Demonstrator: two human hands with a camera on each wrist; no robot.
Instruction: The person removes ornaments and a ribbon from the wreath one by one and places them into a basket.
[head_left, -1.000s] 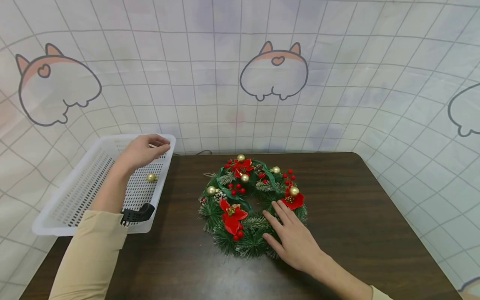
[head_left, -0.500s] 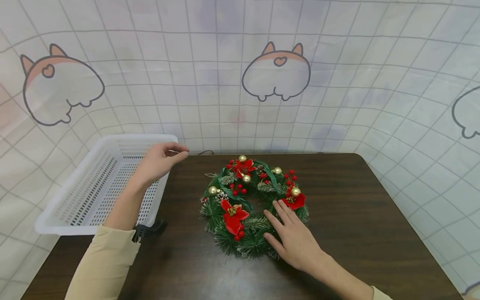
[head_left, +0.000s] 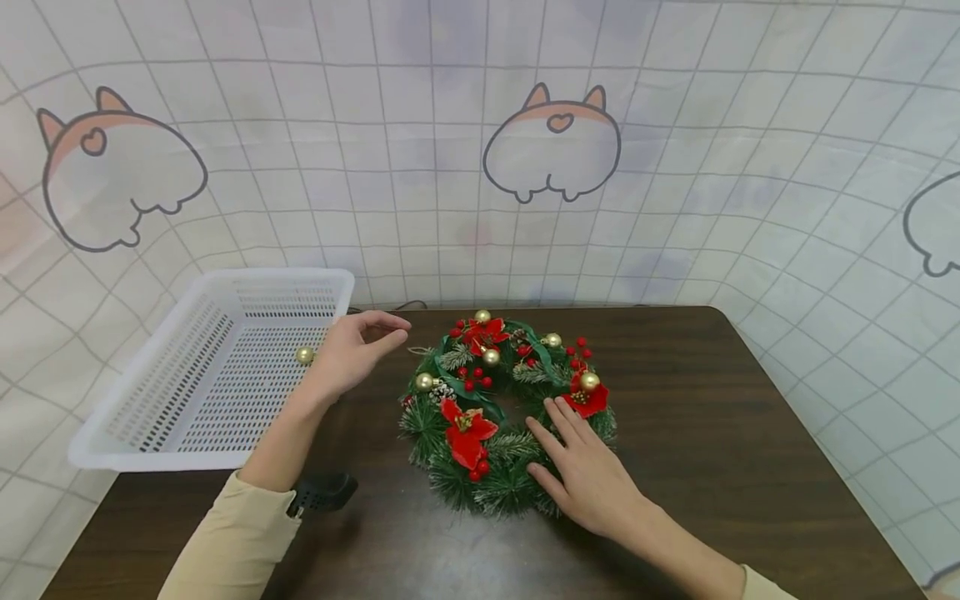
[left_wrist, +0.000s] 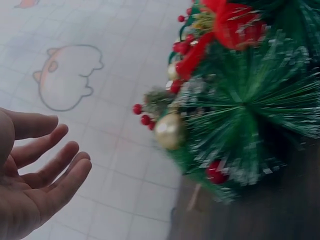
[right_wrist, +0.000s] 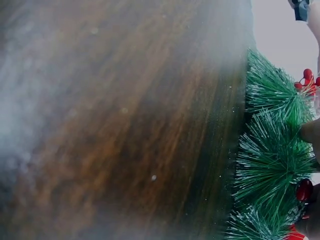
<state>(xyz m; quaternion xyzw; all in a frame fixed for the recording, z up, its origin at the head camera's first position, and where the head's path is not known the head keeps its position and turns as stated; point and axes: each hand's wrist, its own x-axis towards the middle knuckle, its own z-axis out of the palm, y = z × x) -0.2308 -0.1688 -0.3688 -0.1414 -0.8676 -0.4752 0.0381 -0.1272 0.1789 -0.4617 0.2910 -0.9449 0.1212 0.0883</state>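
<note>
A green Christmas wreath (head_left: 510,450) lies on the table, dressed with red poinsettias (head_left: 467,432), gold baubles (head_left: 424,382), red berries and a green ribbon. My right hand (head_left: 588,479) rests on its near right side with fingers spread and fairly straight; in the right wrist view only bits of the fingers show beside the green needles (right_wrist: 272,165). Left of the wreath, above the table, hovers my left hand (head_left: 351,354). In the left wrist view that hand (left_wrist: 37,172) has loosely bent fingers with nothing between them, and the wreath (left_wrist: 245,105) is a short way off.
A white plastic basket (head_left: 123,460) stands at the table's left, with one gold bauble (head_left: 304,355) in it. The brown table (head_left: 697,400) reaches back to a white gridded cloth (head_left: 420,167) with cartoon prints. A black strap device (head_left: 324,492) sits on the left wrist.
My left hand has moved from over the basket rightward and nearer, to beside the wreath. The right hand and the wreath stay where they were.
</note>
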